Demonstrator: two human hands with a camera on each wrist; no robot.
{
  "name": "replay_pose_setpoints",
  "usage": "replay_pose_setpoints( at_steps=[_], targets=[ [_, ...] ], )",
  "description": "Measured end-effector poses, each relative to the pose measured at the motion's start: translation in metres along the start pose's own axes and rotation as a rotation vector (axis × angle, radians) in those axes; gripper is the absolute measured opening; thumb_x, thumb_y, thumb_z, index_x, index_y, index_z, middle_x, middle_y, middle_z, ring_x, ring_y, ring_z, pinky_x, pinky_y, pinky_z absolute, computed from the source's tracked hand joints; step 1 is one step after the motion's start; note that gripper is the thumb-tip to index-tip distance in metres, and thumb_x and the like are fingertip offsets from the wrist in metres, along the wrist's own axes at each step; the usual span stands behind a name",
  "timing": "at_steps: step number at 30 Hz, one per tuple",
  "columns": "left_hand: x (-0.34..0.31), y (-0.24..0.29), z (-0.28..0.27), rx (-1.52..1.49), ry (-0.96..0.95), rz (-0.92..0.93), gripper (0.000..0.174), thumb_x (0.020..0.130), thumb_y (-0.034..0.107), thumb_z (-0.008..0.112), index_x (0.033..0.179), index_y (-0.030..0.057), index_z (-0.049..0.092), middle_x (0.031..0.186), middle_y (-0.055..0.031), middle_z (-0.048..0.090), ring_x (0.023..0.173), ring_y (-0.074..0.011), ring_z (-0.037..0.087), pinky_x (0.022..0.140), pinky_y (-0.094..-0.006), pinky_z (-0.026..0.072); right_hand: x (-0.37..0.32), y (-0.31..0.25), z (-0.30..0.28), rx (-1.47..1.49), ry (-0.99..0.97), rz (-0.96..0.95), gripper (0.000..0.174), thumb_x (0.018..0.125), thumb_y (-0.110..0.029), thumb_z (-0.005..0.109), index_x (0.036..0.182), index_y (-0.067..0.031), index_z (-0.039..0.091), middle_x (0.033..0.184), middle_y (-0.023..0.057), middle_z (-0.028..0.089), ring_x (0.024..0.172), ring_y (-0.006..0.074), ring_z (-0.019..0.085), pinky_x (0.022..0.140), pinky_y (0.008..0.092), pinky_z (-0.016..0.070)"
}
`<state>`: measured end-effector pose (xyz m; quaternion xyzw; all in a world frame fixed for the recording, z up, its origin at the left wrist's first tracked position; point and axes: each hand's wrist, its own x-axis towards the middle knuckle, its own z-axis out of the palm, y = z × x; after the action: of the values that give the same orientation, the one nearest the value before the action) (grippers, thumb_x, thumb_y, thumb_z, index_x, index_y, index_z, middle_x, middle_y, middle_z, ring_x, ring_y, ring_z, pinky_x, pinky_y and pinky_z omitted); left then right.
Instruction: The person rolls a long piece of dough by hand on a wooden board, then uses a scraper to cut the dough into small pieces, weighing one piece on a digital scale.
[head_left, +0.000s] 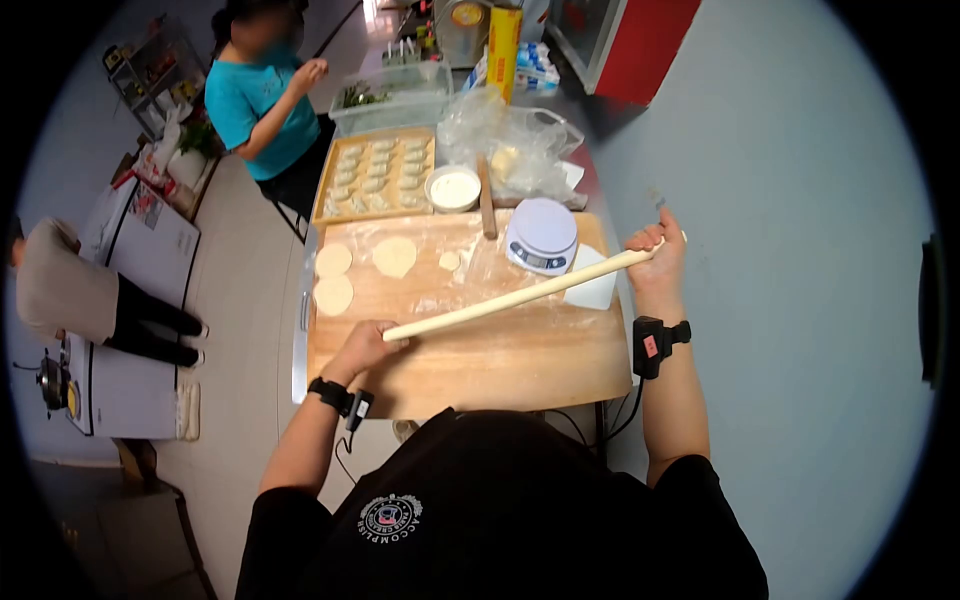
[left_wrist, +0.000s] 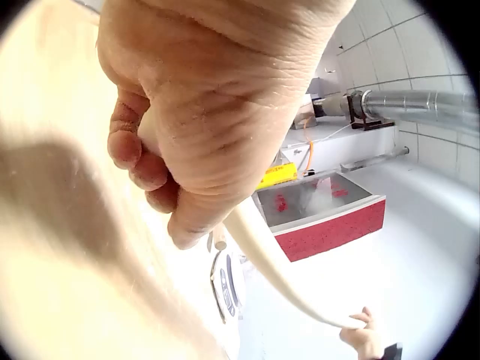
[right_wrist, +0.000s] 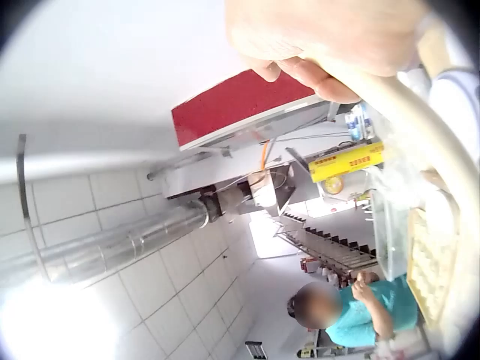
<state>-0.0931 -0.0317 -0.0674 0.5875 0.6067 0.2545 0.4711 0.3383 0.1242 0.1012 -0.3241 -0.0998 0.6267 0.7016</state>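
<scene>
A long, pale rope of dough (head_left: 520, 297) stretches slantwise over the wooden board (head_left: 480, 375), higher at its right end. My left hand (head_left: 362, 352) grips its left end low over the board; in the left wrist view curled fingers (left_wrist: 150, 171) wrap that end. Beyond the board's right edge, my right hand (head_left: 657, 268) holds the other end raised, with a short tip sticking out past the fist. Flat dough rounds (head_left: 334, 295), a larger dough sheet (head_left: 394, 257) and a small dough piece (head_left: 450, 261) lie on the floured board behind the rope.
A white kitchen scale (head_left: 541, 232) and a rolling pin (head_left: 487, 200) are at the board's back. Behind stand a bowl of white powder (head_left: 453, 188), a wooden tray (head_left: 325, 190) of dumplings and plastic bags (head_left: 530, 135). One person in turquoise (head_left: 250, 105) is beyond; another (head_left: 75, 275) stands left.
</scene>
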Motion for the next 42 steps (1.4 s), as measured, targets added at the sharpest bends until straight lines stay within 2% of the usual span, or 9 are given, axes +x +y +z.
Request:
replay_pose_setpoints(
  at_steps=[7, 12, 15, 20, 28, 33, 37, 39, 42],
  targets=[
    [-0.010, 0.002, -0.030, 0.097, -0.150, -0.175, 0.019, 0.085, 0.016, 0.080, 0.100, 0.0037, 0.076, 0.073, 0.0014, 0.066, 0.067, -0.0090, 0.056, 0.066, -0.0272, 0.0485, 0.027, 0.029, -0.098, -0.080, 0.149, 0.046, 0.035, 0.100, -0.022, 0.061, 0.074, -0.0145, 0.040, 0.058, -0.0011, 0.038, 0.049, 0.0132, 0.037, 0.048, 0.0289, 0.0381],
    [-0.016, -0.058, -0.035, 0.624, 0.016, -0.202, 0.046, 0.077, 0.029, 0.080, 0.114, 0.0044, 0.072, 0.098, -0.0175, 0.074, 0.095, -0.0317, 0.071, 0.084, -0.0391, 0.0554, 0.041, 0.041, -0.178, -0.549, 0.292, -0.093, 0.031, 0.100, -0.024, 0.061, 0.075, -0.0115, 0.048, 0.062, 0.0000, 0.046, 0.059, 0.0131, 0.050, 0.059, 0.0286, 0.0484],
    [-0.036, -0.045, -0.048, 0.467, 0.175, -0.355, 0.039, 0.080, 0.027, 0.078, 0.113, 0.0062, 0.072, 0.101, -0.0158, 0.073, 0.094, -0.0323, 0.070, 0.084, -0.0394, 0.0552, 0.030, 0.034, -0.181, -0.884, 0.151, -0.258, 0.025, 0.098, -0.024, 0.063, 0.081, -0.0060, 0.060, 0.072, 0.0020, 0.057, 0.064, 0.0124, 0.054, 0.062, 0.0286, 0.0496],
    [-0.030, -0.020, -0.034, 0.535, 0.387, -0.067, 0.030, 0.088, 0.019, 0.074, 0.114, 0.0053, 0.070, 0.112, -0.0153, 0.071, 0.103, -0.0317, 0.068, 0.087, -0.0378, 0.0544, -0.005, 0.060, -0.145, -1.543, -0.348, -0.440, 0.024, 0.094, -0.021, 0.064, 0.111, -0.0051, 0.070, 0.092, 0.0117, 0.072, 0.083, 0.0270, 0.069, 0.078, 0.0354, 0.0541],
    [0.051, 0.048, 0.119, 0.454, 0.063, 0.472, 0.051, 0.098, 0.026, 0.059, 0.141, 0.0005, 0.048, 0.148, -0.0244, 0.047, 0.138, -0.0409, 0.044, 0.117, -0.0492, 0.0330, -0.049, 0.179, -0.126, -1.924, -1.156, -0.639, 0.054, 0.089, -0.024, 0.067, 0.132, 0.0045, 0.053, 0.143, 0.0216, 0.051, 0.134, 0.0371, 0.046, 0.114, 0.0481, 0.0350],
    [0.011, 0.025, 0.133, 0.754, -0.061, 0.599, 0.068, 0.100, 0.042, 0.054, 0.150, -0.0013, 0.036, 0.157, -0.0237, 0.036, 0.146, -0.0413, 0.031, 0.122, -0.0531, 0.0207, -0.095, 0.166, -0.155, -2.060, -1.258, -0.588, 0.071, 0.089, -0.032, 0.067, 0.146, 0.0039, 0.043, 0.153, 0.0210, 0.041, 0.146, 0.0350, 0.034, 0.120, 0.0532, 0.0244],
    [-0.019, 0.033, 0.106, 0.992, -0.269, 0.386, 0.081, 0.102, 0.055, 0.041, 0.158, 0.0006, 0.019, 0.166, -0.0172, 0.019, 0.155, -0.0317, 0.016, 0.126, -0.0530, 0.0108, -0.113, 0.148, -0.177, -2.144, -1.271, -0.506, 0.073, 0.092, -0.040, 0.063, 0.149, 0.0012, 0.042, 0.157, 0.0191, 0.038, 0.148, 0.0331, 0.031, 0.122, 0.0531, 0.0196],
    [-0.003, 0.006, 0.086, 1.043, -0.157, 0.343, 0.078, 0.103, 0.059, 0.034, 0.161, 0.0100, 0.016, 0.168, -0.0147, 0.016, 0.156, -0.0299, 0.013, 0.126, -0.0540, 0.0068, -0.097, 0.151, -0.171, -2.155, -1.184, -0.552, 0.072, 0.093, -0.042, 0.061, 0.148, 0.0013, 0.043, 0.157, 0.0192, 0.038, 0.148, 0.0327, 0.031, 0.122, 0.0532, 0.0192],
    [0.013, -0.005, 0.060, 1.022, 0.082, 0.289, 0.074, 0.100, 0.055, 0.047, 0.156, 0.0094, 0.032, 0.162, -0.0182, 0.029, 0.152, -0.0344, 0.023, 0.123, -0.0580, 0.0142, -0.062, 0.163, -0.167, -2.235, -1.019, -0.667, 0.071, 0.094, -0.043, 0.059, 0.148, 0.0010, 0.043, 0.157, 0.0190, 0.038, 0.148, 0.0323, 0.031, 0.122, 0.0530, 0.0189]
  ],
)
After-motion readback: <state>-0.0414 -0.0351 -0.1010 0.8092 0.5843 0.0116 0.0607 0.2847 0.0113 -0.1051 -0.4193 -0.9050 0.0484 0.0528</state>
